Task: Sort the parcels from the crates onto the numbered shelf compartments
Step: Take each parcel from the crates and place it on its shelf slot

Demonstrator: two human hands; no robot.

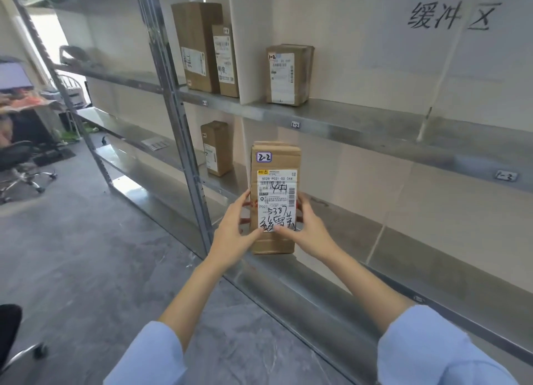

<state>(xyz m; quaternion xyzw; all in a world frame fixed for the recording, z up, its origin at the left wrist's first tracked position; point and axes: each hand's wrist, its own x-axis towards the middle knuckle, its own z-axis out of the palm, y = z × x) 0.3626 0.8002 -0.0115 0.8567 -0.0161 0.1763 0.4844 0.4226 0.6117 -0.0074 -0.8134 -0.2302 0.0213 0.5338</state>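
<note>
Parcel: a tall, narrow cardboard box [275,197], held upright at the front of the second shelf board [352,234], right of the white divider and below the shelf tag "1-2" [295,124]. I cannot tell whether its base touches the board.
Left fingers: the left hand [233,228] holds the box's left edge, fingers [242,201] curled round the side and the thumb lying across the front near the label's lower corner.
Right fingers: the right hand [311,226] holds the right edge the same way, fingers [304,204] wrapped behind and the thumb on the front.
Parcel surface: plain brown card, creased, taped at the top; a white sticker marked "2-2" [264,157] sits above a printed shipping label with dark handwriting.
Shelf: dull grey metal boards on slotted steel uprights [173,101], with pale panels behind.
Other boxes: two tall brown boxes [202,47] stand touching above the tag "1-1"; a squat taped box [288,74] stands above "1-2"; one small box [217,148] stands left of the divider on the second board.
Sleeves: light blue cloth [427,353], pushed up from the forearms.
Floor: smooth mottled grey [86,254].
</note>
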